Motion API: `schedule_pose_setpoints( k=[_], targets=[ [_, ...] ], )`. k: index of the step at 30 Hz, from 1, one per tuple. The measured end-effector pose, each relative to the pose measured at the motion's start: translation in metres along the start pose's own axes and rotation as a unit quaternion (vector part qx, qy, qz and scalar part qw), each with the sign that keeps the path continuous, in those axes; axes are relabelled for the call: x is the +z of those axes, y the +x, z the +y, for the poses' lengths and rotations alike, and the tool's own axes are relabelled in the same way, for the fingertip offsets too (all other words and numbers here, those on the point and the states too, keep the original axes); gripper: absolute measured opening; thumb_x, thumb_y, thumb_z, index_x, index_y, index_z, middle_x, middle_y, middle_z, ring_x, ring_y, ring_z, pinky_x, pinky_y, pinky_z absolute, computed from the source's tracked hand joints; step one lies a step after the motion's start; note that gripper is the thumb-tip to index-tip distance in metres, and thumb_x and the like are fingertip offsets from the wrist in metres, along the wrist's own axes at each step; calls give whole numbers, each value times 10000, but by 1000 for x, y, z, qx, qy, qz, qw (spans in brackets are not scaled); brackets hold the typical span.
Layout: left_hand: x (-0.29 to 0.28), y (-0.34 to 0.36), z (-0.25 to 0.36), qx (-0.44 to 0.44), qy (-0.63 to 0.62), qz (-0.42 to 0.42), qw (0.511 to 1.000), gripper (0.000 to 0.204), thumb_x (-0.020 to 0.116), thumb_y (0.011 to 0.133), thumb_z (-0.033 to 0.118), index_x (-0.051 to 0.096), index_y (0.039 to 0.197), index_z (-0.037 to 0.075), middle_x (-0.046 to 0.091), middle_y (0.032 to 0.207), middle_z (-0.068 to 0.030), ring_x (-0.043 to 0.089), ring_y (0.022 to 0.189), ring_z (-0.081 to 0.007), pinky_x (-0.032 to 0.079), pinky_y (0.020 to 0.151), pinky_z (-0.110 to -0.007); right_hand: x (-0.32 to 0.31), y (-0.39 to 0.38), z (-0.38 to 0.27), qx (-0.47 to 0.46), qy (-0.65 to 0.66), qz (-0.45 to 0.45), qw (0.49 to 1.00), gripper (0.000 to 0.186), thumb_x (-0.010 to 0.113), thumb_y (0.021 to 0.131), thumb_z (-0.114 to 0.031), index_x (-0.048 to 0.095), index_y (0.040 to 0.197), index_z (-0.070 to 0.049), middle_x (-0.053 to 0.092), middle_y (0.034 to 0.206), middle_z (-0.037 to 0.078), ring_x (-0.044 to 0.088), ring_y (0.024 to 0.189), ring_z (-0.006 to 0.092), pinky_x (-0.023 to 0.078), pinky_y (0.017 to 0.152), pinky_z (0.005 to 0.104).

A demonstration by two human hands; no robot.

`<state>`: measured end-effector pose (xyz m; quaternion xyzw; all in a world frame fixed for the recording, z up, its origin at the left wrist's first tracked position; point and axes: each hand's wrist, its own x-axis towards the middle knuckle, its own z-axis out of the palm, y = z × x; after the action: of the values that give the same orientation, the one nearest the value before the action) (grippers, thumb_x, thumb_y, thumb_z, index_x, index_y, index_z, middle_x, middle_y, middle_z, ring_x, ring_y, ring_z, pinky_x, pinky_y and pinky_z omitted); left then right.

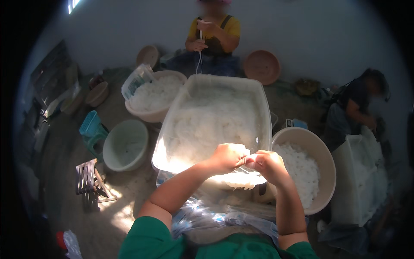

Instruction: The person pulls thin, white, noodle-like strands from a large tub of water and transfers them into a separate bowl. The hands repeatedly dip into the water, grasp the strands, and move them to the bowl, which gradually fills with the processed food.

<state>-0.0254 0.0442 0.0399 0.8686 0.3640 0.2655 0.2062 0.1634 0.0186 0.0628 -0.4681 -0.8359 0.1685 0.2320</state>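
Observation:
My left hand (229, 158) and my right hand (268, 166) meet above the near rim of a big translucent rectangular tub (264, 108) full of pale, wet-looking stringy white material (207, 121). The fingers of both are closed, pinching a small bit of white material between them, though its exact shape is hard to make out. A sunlit band of white strands (233, 180) lies below them along the front edge. To the right, a beige round basin (325, 172) holds fluffy white clumps (297, 172).
A white basin (116, 146), teal plastic stool (91, 125) and folding stool (88, 177) are left. Behind them sits a filled basin (142, 110). A person in yellow (230, 30) holds strands across the tub; another person (353, 108) works at right beside an upright translucent tub (345, 181).

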Motion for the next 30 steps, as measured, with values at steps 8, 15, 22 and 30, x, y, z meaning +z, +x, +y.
schedule_pose_setpoints(
  k=[8,15,22,30],
  targets=[
    [3,0,-16,-32,-305,-90,948,194,451,850,154,549,832,-12,553,758,-113,517,714,-201,427,680,-331,7,-7,14,83,171,29,981,167,714,769,-212,681,756,-48,626,699,45,584,645,134,454,604,264],
    [13,-5,-33,35,-197,120,972,101,525,776,84,524,811,-11,552,773,-164,536,701,-309,442,647,-356,12,-13,20,118,506,-7,854,101,677,783,-109,659,775,-9,601,700,-18,499,629,45,383,557,193],
    [4,-16,-21,40,-108,74,991,96,523,755,95,546,793,10,570,799,-132,569,721,-290,465,627,-347,-1,-3,35,139,481,145,854,131,662,776,-116,672,822,7,634,889,41,566,837,128,428,767,252],
    [88,-79,-6,305,143,-128,933,461,599,778,370,514,1193,188,530,1061,-88,538,994,-266,428,867,-404,6,-8,42,45,215,169,961,118,704,744,-157,706,815,-62,561,1216,107,482,1126,231,409,920,341]
  ],
)
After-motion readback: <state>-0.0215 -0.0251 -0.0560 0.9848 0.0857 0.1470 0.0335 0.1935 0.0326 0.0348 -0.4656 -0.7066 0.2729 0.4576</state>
